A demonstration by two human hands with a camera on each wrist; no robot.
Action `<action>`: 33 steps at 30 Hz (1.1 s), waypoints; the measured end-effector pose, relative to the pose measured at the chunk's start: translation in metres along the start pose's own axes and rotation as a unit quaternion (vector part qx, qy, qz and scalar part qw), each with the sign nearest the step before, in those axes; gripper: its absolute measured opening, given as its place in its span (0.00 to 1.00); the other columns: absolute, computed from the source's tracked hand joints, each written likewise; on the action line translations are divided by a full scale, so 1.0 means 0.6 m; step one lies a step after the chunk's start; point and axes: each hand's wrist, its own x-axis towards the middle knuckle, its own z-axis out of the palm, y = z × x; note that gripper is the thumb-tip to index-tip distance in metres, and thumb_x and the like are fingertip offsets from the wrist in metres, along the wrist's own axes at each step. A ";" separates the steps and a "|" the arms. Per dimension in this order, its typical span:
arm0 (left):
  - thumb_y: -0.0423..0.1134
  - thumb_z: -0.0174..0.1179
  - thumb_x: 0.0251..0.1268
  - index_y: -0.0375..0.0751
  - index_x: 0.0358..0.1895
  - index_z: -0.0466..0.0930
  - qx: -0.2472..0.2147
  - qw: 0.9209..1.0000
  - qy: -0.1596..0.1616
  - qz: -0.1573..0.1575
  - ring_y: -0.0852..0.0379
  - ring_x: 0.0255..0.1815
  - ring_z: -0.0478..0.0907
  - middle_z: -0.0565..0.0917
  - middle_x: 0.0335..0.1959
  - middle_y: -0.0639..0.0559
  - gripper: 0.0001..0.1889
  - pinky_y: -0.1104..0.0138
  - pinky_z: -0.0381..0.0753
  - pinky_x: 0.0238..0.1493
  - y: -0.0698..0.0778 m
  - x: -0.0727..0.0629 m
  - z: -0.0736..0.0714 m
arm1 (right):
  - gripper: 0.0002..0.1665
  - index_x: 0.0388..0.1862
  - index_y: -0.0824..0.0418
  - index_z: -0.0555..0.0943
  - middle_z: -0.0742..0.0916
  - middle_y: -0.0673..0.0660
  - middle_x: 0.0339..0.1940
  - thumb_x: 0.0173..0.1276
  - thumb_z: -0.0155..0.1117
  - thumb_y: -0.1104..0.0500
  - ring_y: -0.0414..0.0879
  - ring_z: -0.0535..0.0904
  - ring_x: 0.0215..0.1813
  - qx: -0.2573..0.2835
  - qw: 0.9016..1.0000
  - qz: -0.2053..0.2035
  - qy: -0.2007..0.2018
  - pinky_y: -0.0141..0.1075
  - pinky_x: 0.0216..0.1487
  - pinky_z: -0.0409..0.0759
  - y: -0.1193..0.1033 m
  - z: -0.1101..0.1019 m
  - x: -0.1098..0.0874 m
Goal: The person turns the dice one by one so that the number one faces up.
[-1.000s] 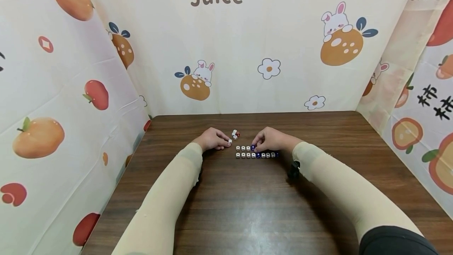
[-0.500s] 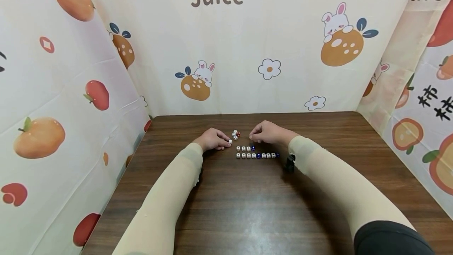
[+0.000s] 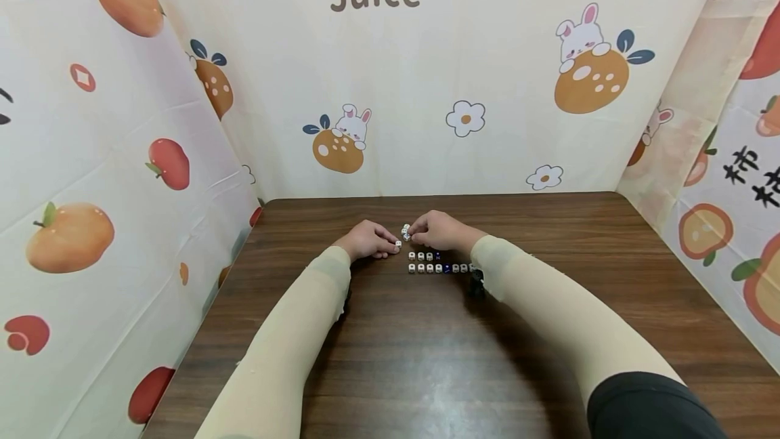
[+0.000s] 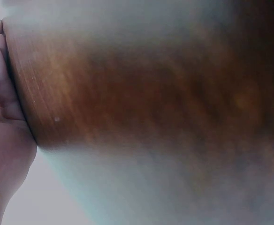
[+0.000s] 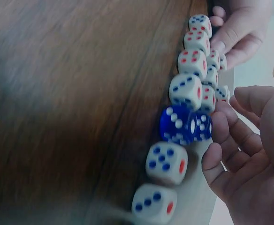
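Note:
In the head view my left hand (image 3: 368, 240) rests on the table, thumb and finger pinching a white die (image 3: 399, 244). My right hand (image 3: 441, 230) reaches in from the right, its fingertips at a small cluster of loose white dice (image 3: 405, 228). Those fingers cover the spot where a red die lay; I cannot tell whether they grip it. Just nearer me is a short row of white dice (image 3: 420, 257) ending in a blue die (image 3: 437, 256). A longer row in front has mostly white dice (image 5: 166, 161) and a blue die (image 5: 177, 124); the right forearm overlaps its right end.
The dice stand on a brown wood-grain table (image 3: 390, 344). Behind it and at both sides hang pale curtains (image 3: 402, 73) printed with fruit and rabbits. The left wrist view shows mostly blurred tabletop beside the left hand.
My right hand has left the blue die at the end of the short row, lifted away and moved left to the loose dice, covering the red one. The left hand stays with its white die.

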 end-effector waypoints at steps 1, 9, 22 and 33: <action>0.37 0.81 0.71 0.41 0.52 0.98 0.001 1.000 -0.001 0.001 0.66 0.30 0.85 0.95 0.38 0.53 0.11 0.73 0.87 0.35 0.001 -0.001 0.000 | 0.17 0.66 0.57 0.93 0.97 0.54 0.53 0.87 0.68 0.55 0.42 0.87 0.42 -0.003 1.000 0.000 0.000 0.41 0.53 0.88 -0.003 0.002 0.000; 0.38 0.81 0.71 0.42 0.52 0.98 0.005 1.000 -0.001 0.000 0.65 0.30 0.86 0.95 0.38 0.53 0.10 0.72 0.87 0.35 0.006 -0.003 0.000 | 0.14 0.60 0.58 0.94 0.97 0.53 0.51 0.85 0.69 0.56 0.44 0.87 0.44 -0.026 0.999 0.000 0.021 0.43 0.55 0.88 -0.013 0.007 0.002; 0.37 0.81 0.71 0.40 0.52 0.97 0.003 1.000 0.001 0.008 0.66 0.29 0.85 0.94 0.37 0.55 0.11 0.73 0.86 0.35 0.006 -0.010 0.001 | 0.12 0.54 0.58 0.95 0.95 0.53 0.42 0.86 0.67 0.59 0.42 0.85 0.38 -0.022 0.999 0.020 0.021 0.36 0.44 0.85 -0.009 0.008 0.005; 0.37 0.81 0.70 0.39 0.52 0.97 0.006 1.000 0.002 0.010 0.66 0.29 0.85 0.95 0.37 0.53 0.11 0.73 0.86 0.34 0.007 -0.012 0.000 | 0.13 0.48 0.58 0.96 0.95 0.52 0.40 0.87 0.67 0.56 0.41 0.85 0.36 -0.050 0.998 0.028 0.014 0.36 0.42 0.85 -0.010 0.004 0.003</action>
